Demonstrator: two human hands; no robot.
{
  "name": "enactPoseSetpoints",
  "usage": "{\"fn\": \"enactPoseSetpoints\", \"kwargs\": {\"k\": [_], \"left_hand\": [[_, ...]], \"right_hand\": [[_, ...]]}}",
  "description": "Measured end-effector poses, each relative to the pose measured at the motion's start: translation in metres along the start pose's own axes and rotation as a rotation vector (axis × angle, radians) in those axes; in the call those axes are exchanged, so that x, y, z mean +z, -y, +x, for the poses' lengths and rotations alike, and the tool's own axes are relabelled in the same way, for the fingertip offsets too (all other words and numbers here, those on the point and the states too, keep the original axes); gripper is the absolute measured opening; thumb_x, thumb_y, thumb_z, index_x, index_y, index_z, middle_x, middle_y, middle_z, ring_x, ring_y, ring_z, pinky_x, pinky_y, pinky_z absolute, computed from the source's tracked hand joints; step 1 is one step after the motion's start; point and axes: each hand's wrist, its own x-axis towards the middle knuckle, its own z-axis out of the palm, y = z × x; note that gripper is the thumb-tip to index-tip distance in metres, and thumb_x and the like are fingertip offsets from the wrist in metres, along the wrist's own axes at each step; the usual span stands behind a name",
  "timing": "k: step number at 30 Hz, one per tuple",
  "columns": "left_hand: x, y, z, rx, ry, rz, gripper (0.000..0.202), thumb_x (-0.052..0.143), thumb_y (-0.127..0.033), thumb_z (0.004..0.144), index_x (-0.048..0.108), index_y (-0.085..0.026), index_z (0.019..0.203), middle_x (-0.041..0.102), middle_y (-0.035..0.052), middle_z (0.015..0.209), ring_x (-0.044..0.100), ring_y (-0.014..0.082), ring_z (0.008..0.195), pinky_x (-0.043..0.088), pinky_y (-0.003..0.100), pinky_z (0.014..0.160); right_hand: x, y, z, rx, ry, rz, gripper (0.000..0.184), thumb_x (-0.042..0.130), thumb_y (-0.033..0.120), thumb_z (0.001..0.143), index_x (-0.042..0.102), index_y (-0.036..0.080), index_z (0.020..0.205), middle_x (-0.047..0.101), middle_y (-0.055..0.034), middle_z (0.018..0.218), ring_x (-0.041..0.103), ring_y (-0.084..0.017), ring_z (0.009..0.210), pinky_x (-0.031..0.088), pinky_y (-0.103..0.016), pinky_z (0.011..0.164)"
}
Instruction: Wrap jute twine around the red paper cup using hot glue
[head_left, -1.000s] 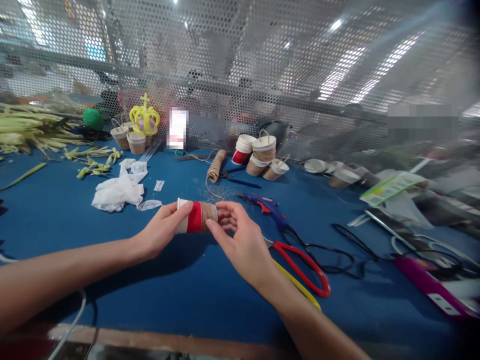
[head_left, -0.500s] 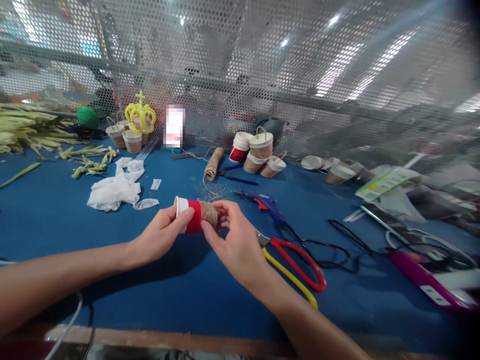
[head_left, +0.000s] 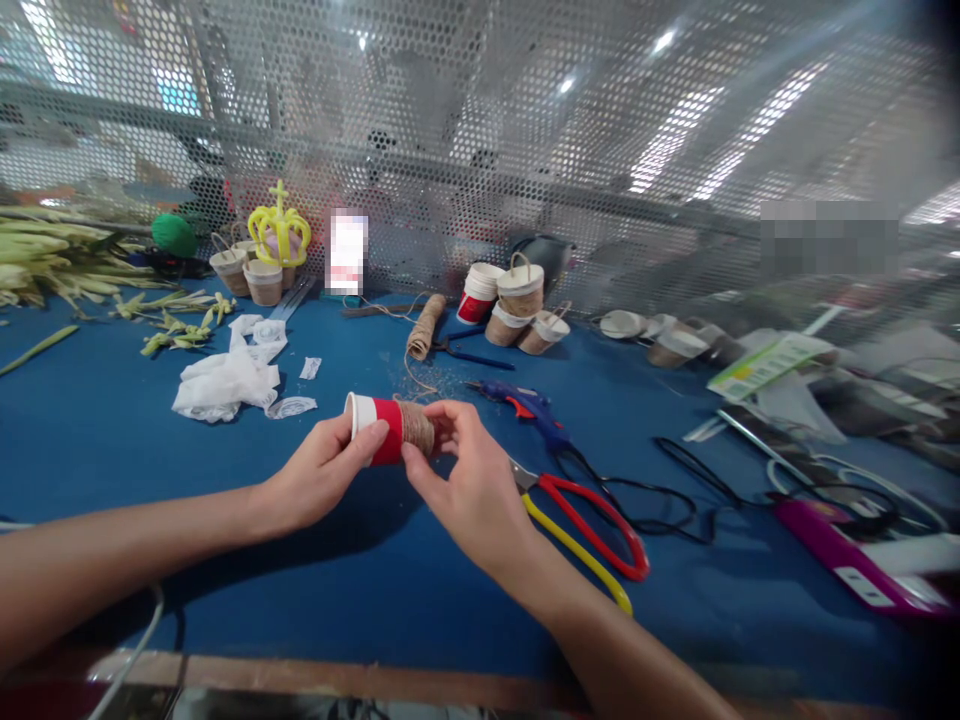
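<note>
A red and white paper cup (head_left: 387,428) lies on its side in the air above the blue table, its rim toward the left. Twine (head_left: 415,428) is wound around its base end. My left hand (head_left: 335,462) is closed around the rim half, thumb across the red band. On the twine-wrapped end, my right hand (head_left: 471,478) grips with thumb and fingers; some fingertips are hidden behind the cup. A strand of twine runs from behind the cup toward a twine roll (head_left: 426,326). Scissors (head_left: 592,520) with red and yellow handles lie beside my right wrist.
A blue glue gun (head_left: 525,407) with a black cord lies right of the cup. Crumpled white lace (head_left: 229,385) is at left. Twine-wrapped cups (head_left: 521,290) stand at the back by a perforated metal screen (head_left: 442,130). A purple power strip (head_left: 840,550) lies at right.
The whole view has shifted very slightly. Both hands keep the same hold on the paper cup, with no clear turn of it.
</note>
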Motion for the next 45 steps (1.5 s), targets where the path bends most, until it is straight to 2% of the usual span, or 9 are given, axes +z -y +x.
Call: {"fn": "enactPoseSetpoints", "kwargs": {"k": [18, 23, 28, 31, 33, 35, 40, 43, 45], "left_hand": [[0.001, -0.001, -0.001, 0.044, 0.017, 0.027, 0.038, 0.038, -0.038, 0.084, 0.056, -0.012, 0.104, 0.063, 0.0069, 0.100, 0.054, 0.0177, 0.093, 0.041, 0.025, 0.083], [-0.003, 0.001, 0.003, 0.040, 0.021, 0.007, 0.037, 0.038, -0.037, 0.084, 0.057, -0.011, 0.102, 0.064, 0.0069, 0.094, 0.056, 0.0169, 0.085, 0.043, 0.024, 0.076], [-0.011, 0.002, 0.002, 0.222, 0.135, 0.167, 0.032, 0.037, -0.029, 0.085, 0.058, -0.011, 0.102, 0.063, 0.0083, 0.095, 0.055, 0.0169, 0.085, 0.043, 0.026, 0.077], [-0.015, 0.001, 0.001, 0.404, 0.210, 0.318, 0.028, 0.037, -0.020, 0.084, 0.059, -0.011, 0.098, 0.059, 0.0106, 0.102, 0.053, 0.0171, 0.088, 0.040, 0.028, 0.081], [-0.016, 0.000, 0.001, 0.461, 0.228, 0.347, 0.027, 0.037, -0.018, 0.083, 0.059, -0.011, 0.098, 0.058, 0.0112, 0.103, 0.052, 0.0175, 0.090, 0.039, 0.028, 0.083], [-0.016, 0.000, 0.002, 0.405, 0.223, 0.312, 0.027, 0.039, -0.020, 0.083, 0.059, -0.012, 0.098, 0.059, 0.0105, 0.102, 0.052, 0.0176, 0.090, 0.040, 0.028, 0.082], [-0.013, 0.001, 0.008, -0.023, 0.171, -0.111, 0.030, 0.048, -0.035, 0.079, 0.058, -0.012, 0.097, 0.064, 0.0060, 0.087, 0.056, 0.0151, 0.077, 0.043, 0.025, 0.072], [-0.012, 0.003, 0.011, -0.201, 0.128, -0.334, 0.029, 0.053, -0.038, 0.076, 0.060, -0.012, 0.087, 0.064, 0.0023, 0.072, 0.055, 0.0100, 0.062, 0.041, 0.020, 0.060], [-0.012, 0.002, 0.012, -0.277, 0.114, -0.390, 0.028, 0.056, -0.038, 0.073, 0.062, -0.011, 0.078, 0.062, 0.0001, 0.063, 0.051, 0.0072, 0.053, 0.038, 0.017, 0.054]], "right_hand": [[0.000, 0.001, -0.001, 0.029, -0.015, 0.003, 0.027, 0.056, 0.021, 0.071, 0.043, 0.018, 0.095, 0.057, -0.0068, 0.087, 0.056, -0.018, 0.076, 0.048, -0.034, 0.069], [-0.004, 0.002, 0.001, 0.045, 0.016, 0.095, 0.028, 0.056, 0.025, 0.073, 0.043, 0.018, 0.097, 0.057, -0.0057, 0.087, 0.057, -0.016, 0.074, 0.048, -0.032, 0.069], [-0.016, -0.001, 0.009, 0.191, -0.018, 0.218, 0.031, 0.052, 0.036, 0.076, 0.046, 0.016, 0.099, 0.056, -0.0072, 0.089, 0.056, -0.016, 0.078, 0.047, -0.030, 0.069], [-0.022, -0.005, 0.014, 0.309, 0.138, 0.366, 0.031, 0.046, 0.041, 0.080, 0.049, 0.015, 0.096, 0.058, -0.0085, 0.092, 0.058, -0.015, 0.078, 0.048, -0.029, 0.066], [-0.024, -0.006, 0.016, 0.335, 0.236, 0.440, 0.031, 0.045, 0.041, 0.081, 0.049, 0.015, 0.096, 0.060, -0.0085, 0.093, 0.059, -0.015, 0.079, 0.048, -0.029, 0.068], [-0.024, -0.007, 0.016, 0.318, 0.255, 0.434, 0.033, 0.047, 0.041, 0.080, 0.049, 0.015, 0.099, 0.060, -0.0091, 0.095, 0.059, -0.016, 0.083, 0.048, -0.029, 0.071], [-0.018, -0.007, 0.013, 0.179, 0.194, 0.211, 0.040, 0.054, 0.042, 0.075, 0.048, 0.016, 0.105, 0.055, -0.0112, 0.107, 0.055, -0.021, 0.094, 0.046, -0.037, 0.079], [-0.014, -0.005, 0.009, 0.074, 0.210, 0.096, 0.038, 0.058, 0.040, 0.073, 0.050, 0.018, 0.104, 0.054, -0.0098, 0.106, 0.052, -0.022, 0.098, 0.044, -0.039, 0.082], [-0.012, -0.004, 0.008, 0.020, 0.228, 0.047, 0.039, 0.060, 0.037, 0.072, 0.050, 0.019, 0.105, 0.053, -0.0092, 0.105, 0.052, -0.021, 0.096, 0.044, -0.039, 0.083]]}}
